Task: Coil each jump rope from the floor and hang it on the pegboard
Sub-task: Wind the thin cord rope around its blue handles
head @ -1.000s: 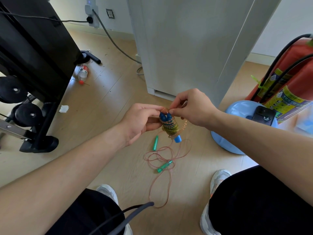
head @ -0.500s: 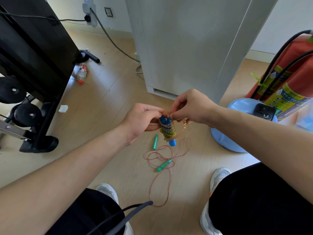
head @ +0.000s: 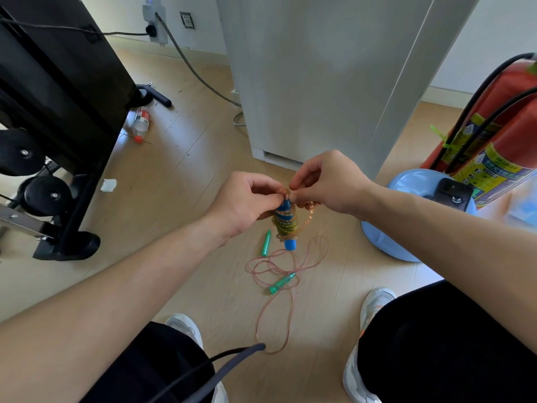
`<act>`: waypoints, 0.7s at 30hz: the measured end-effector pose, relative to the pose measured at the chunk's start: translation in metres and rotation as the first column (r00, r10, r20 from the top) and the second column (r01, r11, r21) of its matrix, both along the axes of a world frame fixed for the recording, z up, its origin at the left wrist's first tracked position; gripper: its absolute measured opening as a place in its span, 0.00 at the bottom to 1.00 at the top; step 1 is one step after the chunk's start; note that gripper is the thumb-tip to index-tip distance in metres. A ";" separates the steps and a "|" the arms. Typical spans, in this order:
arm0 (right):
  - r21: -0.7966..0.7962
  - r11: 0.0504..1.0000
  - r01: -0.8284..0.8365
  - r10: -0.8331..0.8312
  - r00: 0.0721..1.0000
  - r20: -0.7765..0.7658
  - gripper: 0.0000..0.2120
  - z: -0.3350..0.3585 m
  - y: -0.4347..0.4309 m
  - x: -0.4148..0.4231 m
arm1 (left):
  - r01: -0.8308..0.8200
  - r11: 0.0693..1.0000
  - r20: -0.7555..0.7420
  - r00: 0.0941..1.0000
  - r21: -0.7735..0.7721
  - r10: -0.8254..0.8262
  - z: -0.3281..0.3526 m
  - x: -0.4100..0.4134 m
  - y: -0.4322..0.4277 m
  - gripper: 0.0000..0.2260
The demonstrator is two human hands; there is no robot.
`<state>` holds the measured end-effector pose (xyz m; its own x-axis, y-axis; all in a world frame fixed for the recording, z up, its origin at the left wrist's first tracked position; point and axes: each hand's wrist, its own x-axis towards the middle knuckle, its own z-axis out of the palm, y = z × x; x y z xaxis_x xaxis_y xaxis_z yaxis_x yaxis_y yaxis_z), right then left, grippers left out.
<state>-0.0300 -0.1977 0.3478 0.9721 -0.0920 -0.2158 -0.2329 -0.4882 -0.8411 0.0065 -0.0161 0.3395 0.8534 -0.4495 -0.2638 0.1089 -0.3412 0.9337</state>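
Blue-handled jump rope (head: pixel 286 221): held in the air above the floor between both hands; its two blue handles stand together, near upright, with orange-gold cord wound round them in many turns, and one blue end shows below the winding.
Loose cord end (head: pixel 308 216): a short arc runs from under the right hand down to the wound bundle.
Left hand (head: pixel 247 199): grips the upper part of the handles from the left, its fingers (head: pixel 263 184) curled round them.
Right hand (head: pixel 328 181): its fingers (head: pixel 302 175) are pressed together with the thumb, pinching the cord at the top of the handles, just beside the left fingertips.
Green-handled jump rope (head: pixel 282 283): lies uncoiled on the floor below the hands; a second green handle (head: pixel 266 242) lies just beyond the first, apart from it.
Pink cord (head: pixel 257 330): spreads in loose loops round the green handles and trails in one long loop toward the person's feet.
Floor (head: pixel 180 175): pale wood planks.
Shoes (head: pixel 377 301): light sneakers, one on each side of the long loop.
White cabinet (head: pixel 305 82): stands behind the hands.
Fire extinguisher (head: pixel 499 135): red, at the right edge, with black hoses and a yellow label.
Light-blue plastic container (head: pixel 406 187): sits at the extinguisher's base, a black device (head: pixel 453 191) resting on it.
Black exercise machine (head: pixel 58 82): fills the left side; a plastic bottle (head: pixel 141 122) lies on the floor near it.
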 end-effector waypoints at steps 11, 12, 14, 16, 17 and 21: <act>0.059 0.992 -0.108 0.108 0.994 -0.006 0.09 0.010 -0.005 -0.001 | 0.165 0.983 0.113 0.978 0.085 -0.174 0.005 0.003 0.006 0.07; 0.064 0.992 -0.110 0.110 0.994 -0.005 0.09 0.009 -0.005 -0.001 | 0.170 0.981 0.127 0.975 0.095 -0.181 0.006 0.003 0.006 0.07; 0.079 0.991 -0.112 0.113 0.994 -0.002 0.09 0.008 -0.005 -0.001 | 0.166 0.983 0.108 0.979 0.080 -0.174 0.007 0.004 0.007 0.07; 0.096 0.988 -0.119 0.118 0.993 0.007 0.08 0.008 -0.005 -0.002 | 0.159 0.987 0.010 0.987 0.022 -0.159 0.008 0.005 0.007 0.07; 0.102 0.987 -0.125 0.125 0.992 0.007 0.08 0.009 -0.005 -0.003 | 0.161 0.987 -0.036 0.986 0.002 -0.161 0.008 0.005 0.008 0.07; 0.112 0.983 -0.147 0.148 0.989 -0.001 0.08 0.010 -0.005 -0.005 | 0.189 0.982 -0.083 0.979 0.007 -0.187 0.009 0.007 0.008 0.07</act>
<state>-0.0350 -0.2026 0.3576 0.9712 0.0774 -0.2254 -0.1731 -0.4214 -0.8902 0.0136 -0.0082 0.3485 0.7295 -0.5953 -0.3368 0.1168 -0.3768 0.9189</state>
